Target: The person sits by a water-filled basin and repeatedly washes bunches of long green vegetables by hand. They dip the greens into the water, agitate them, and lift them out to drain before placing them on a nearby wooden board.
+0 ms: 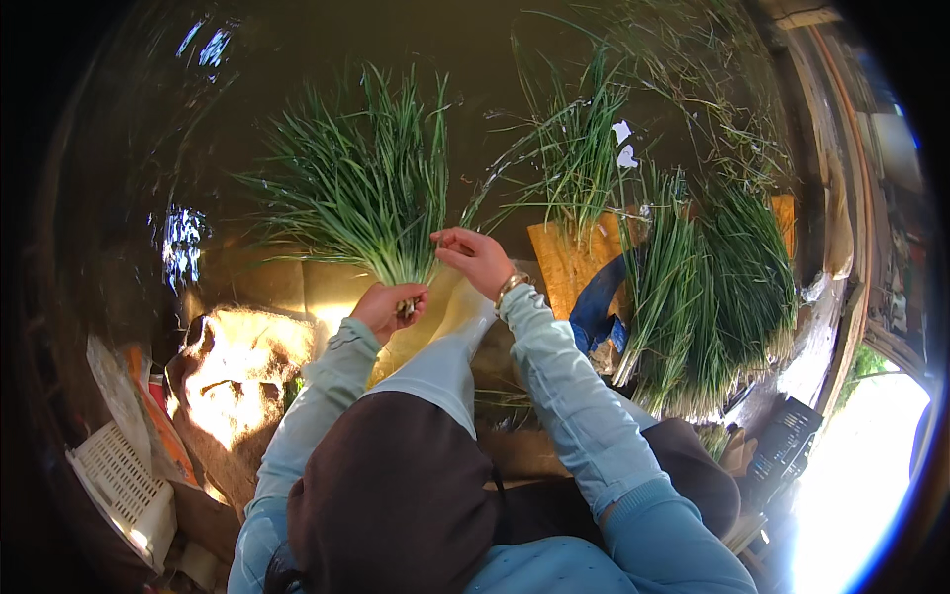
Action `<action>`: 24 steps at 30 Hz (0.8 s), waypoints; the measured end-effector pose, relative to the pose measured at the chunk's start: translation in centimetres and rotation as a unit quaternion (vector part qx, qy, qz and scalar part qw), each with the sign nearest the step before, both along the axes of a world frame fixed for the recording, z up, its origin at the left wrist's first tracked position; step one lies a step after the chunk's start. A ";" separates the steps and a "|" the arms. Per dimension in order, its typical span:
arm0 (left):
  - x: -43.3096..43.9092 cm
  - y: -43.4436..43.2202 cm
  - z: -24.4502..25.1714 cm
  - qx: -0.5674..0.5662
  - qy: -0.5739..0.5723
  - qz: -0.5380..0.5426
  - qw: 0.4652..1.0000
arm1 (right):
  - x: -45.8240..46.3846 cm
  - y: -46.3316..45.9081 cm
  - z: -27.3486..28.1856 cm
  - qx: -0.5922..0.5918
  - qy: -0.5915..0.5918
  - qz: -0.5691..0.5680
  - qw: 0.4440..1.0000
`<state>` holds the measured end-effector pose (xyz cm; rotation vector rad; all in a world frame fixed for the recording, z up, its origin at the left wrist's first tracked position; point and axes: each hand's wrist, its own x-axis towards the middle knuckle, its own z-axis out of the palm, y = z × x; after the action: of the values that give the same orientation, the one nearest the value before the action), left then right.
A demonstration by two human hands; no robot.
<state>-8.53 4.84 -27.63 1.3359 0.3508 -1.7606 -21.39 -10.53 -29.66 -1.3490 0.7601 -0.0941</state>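
Note:
My left hand (391,308) is closed around the pale root ends of a bunch of long green leafy stalks (371,185), whose leaves fan out over brown water. Just right of the bunch's base is my right hand (473,258), its thumb and forefinger close together near the outer leaves; whether a thin leaf lies between them I cannot tell. A looser clump of green stalks (582,148) rests on a yellow-orange sheet (553,252) to the right. Beyond a blue strip (594,301), several thick green bundles (712,297) lie with their pale ends towards me.
Brown murky water (475,44) spreads in front, with loose stalks (712,96) floating at the upper right. A burlap sack (245,371) and a white slatted plastic basket (122,475) stand at the left. Wooden beams (831,171) and a dark crate (785,438) are at the right.

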 end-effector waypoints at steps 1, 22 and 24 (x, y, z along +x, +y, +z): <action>1.2 0.2 2.1 -0.036 0.083 0.060 0.994 | 0.6 -0.7 -0.6 -0.018 0.072 0.017 0.997; 4.3 -0.7 1.8 -0.139 0.143 0.249 0.948 | -5.8 -8.2 -0.9 -0.374 0.437 -0.057 0.816; 3.1 0.1 1.7 -0.134 0.144 0.244 0.950 | -4.6 -8.4 -1.2 -0.373 0.461 -0.093 0.800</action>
<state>-5.48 4.94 -25.96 0.7190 0.5324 -1.5094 -26.00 -18.91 -30.86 -2.0903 1.8195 0.1475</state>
